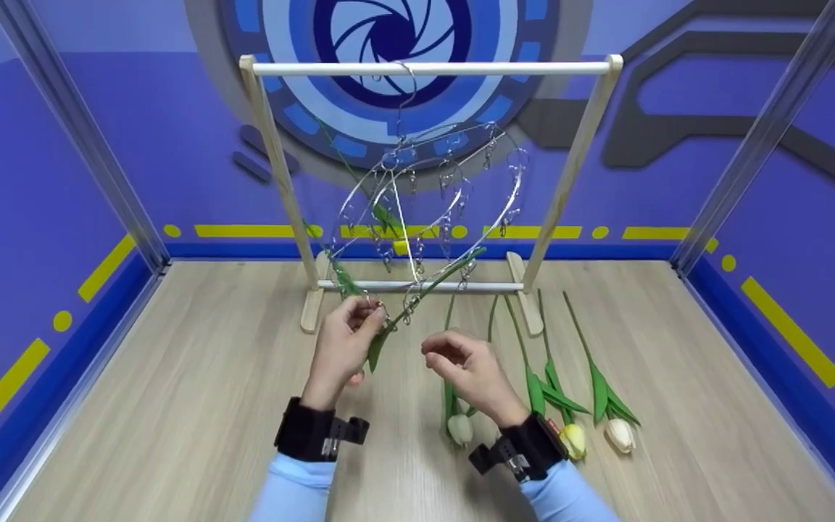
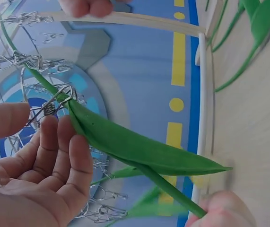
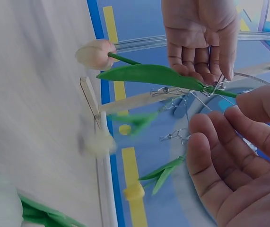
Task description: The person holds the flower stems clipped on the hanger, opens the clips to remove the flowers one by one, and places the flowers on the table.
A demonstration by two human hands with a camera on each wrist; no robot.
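Note:
My left hand pinches a wire clip at the near edge of a round metal clip hanger. A pink tulip hangs from that clip, its stem passing through the clip just above the long green leaf. In the head view the left hand mostly hides the bloom. To the right, my right hand is raised over the table with loosely bent fingers, holding nothing. A yellow tulip hangs head down at the hanger's far side. Another pale bloom is blurred in the right wrist view.
The hanger's hook is over the white bar of a wooden rack. Several tulips lie on the table at right, including a yellow one and white ones, one white bloom beside my right forearm.

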